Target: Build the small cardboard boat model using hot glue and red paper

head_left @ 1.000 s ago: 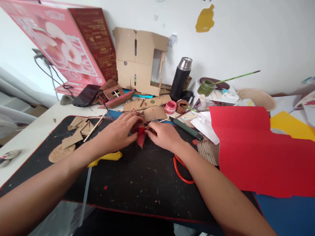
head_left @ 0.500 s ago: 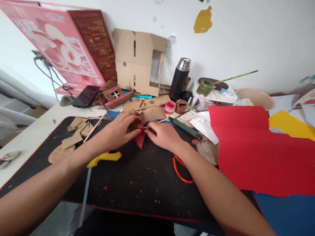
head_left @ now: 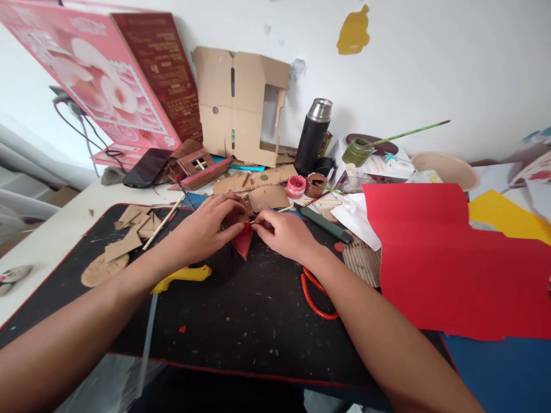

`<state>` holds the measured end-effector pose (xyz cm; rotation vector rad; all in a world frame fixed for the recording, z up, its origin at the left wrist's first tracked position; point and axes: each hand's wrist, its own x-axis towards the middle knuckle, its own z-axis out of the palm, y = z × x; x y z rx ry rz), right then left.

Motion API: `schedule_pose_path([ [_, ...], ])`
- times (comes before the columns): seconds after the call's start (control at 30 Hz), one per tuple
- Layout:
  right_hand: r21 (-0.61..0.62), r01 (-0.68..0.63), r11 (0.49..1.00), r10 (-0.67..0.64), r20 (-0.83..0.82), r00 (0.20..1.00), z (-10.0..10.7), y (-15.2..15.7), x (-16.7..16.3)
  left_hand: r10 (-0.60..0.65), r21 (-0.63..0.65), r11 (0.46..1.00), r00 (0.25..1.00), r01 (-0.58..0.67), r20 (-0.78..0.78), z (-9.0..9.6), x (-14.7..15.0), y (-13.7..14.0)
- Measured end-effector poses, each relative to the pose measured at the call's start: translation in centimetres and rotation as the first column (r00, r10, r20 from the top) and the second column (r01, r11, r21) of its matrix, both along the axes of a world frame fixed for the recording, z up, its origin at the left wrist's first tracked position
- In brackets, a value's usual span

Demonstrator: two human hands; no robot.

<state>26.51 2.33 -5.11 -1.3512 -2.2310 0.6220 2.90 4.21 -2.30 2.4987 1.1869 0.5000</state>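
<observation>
We see the small red piece [head_left: 243,244] near the far edge of the black mat [head_left: 241,327], between the two hands, its pointed end facing us. The left hand [head_left: 209,225] arches over it from the side, palm down, fingers curled and thumb pressed to its top, so it is clamped on the piece. The right hand [head_left: 282,234] comes in opposite, knuckles up, thumb and forefinger drawn together at the piece's edge; we cannot tell whether they pinch it or something smaller.

The fingers hide the piece's upper part. The left forearm covers part of the yellow handle [head_left: 185,276], and the right forearm cuts off the scissors [head_left: 307,291], leaving a smooth orange-red loop.

Further out we find flat, angular cardboard scraps [head_left: 124,246], a dark green cutter [head_left: 325,225], ridged corrugated card [head_left: 362,261] and a broad, matte sheet of red paper [head_left: 451,258].
</observation>
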Motion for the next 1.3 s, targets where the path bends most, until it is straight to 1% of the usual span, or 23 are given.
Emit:
schedule_pose_path([
  [0.3, -0.001, -0.006, 1.0, 0.006, -0.019, 1.0, -0.2, 0.0, 0.0, 0.021, -0.007, 1.0, 0.999, -0.021, 0.027, 0.0, 0.3, -0.1],
  [0.57, -0.019, 0.006, 1.0, -0.007, -0.052, 0.999, -0.2, 0.1, 0.0, 0.037, 0.014, 0.999, 0.999, -0.037, 0.03, -0.2, 0.4, -0.2],
  [0.77, -0.018, 0.006, 1.0, -0.007, -0.074, 0.997, -0.3, 0.2, -0.1, 0.038, -0.003, 0.999, 0.999, -0.038, 0.039, 0.0, 0.4, -0.1],
  [1.1, -0.012, 0.001, 1.0, -0.001, -0.032, 0.999, -0.2, 0.1, 0.0, 0.118, 0.056, 0.991, 0.991, -0.121, 0.057, -0.5, 1.3, 0.1],
  [1.3, -0.01, -0.003, 1.0, 0.003, -0.032, 0.999, -0.3, 0.1, 0.0, 0.126, 0.077, 0.988, 0.99, -0.131, 0.065, -0.5, 1.5, 0.0],
])
